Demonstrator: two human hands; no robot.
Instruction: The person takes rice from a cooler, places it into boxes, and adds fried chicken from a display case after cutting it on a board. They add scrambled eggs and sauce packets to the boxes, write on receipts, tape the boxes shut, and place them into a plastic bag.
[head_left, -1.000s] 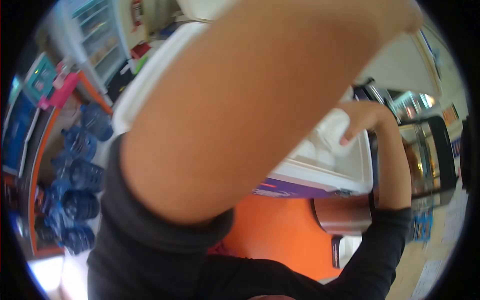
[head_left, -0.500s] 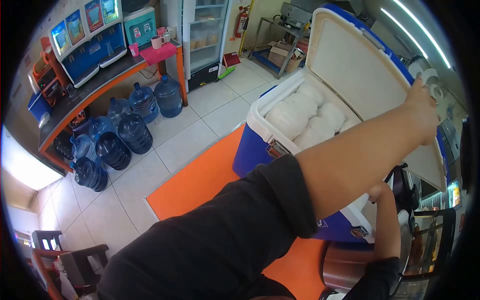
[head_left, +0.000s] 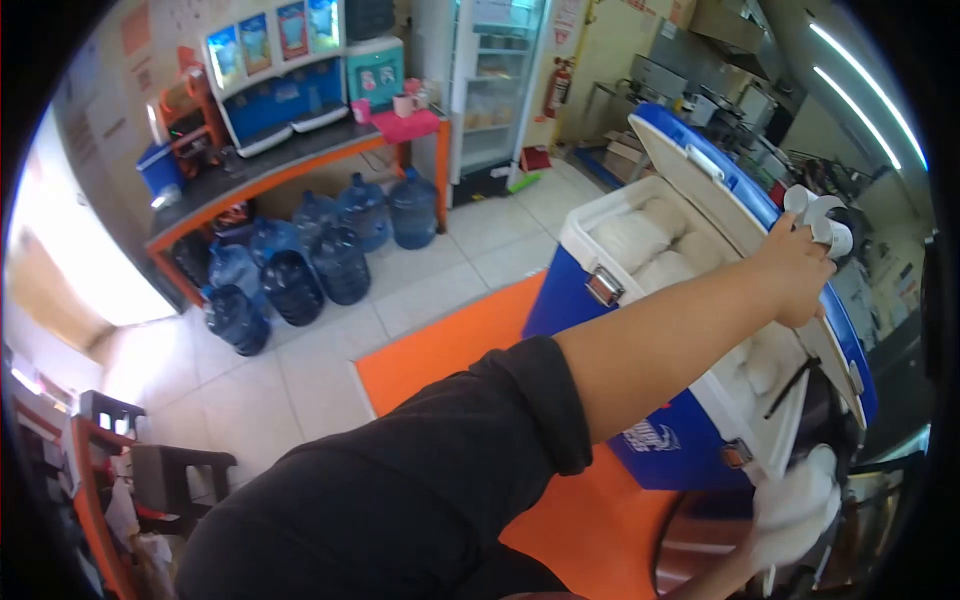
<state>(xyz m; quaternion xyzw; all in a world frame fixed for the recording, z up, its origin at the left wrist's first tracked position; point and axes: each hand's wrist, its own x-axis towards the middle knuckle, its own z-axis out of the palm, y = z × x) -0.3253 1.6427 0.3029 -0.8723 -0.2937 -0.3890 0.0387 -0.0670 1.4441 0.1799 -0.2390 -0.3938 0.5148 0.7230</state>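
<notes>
Two changes in half a second. Left hand (head_left: 800,270) stayed clamped on the white-lined blue lid (head_left: 700,170) of the blue plastic cooler (head_left: 570,300) on the orange tabletop (head_left: 440,350), and the lid sat lower. Right hand had left the cooler's white bags (head_left: 630,240). It was hidden near right behind a white lumpy bundle (head_left: 795,505), so I could not tell its grip.

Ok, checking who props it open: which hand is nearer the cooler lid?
Left. The left hand grips the cooler lid at its edge; the right hand is low by the cooler front corner, holding a white bag.
</notes>
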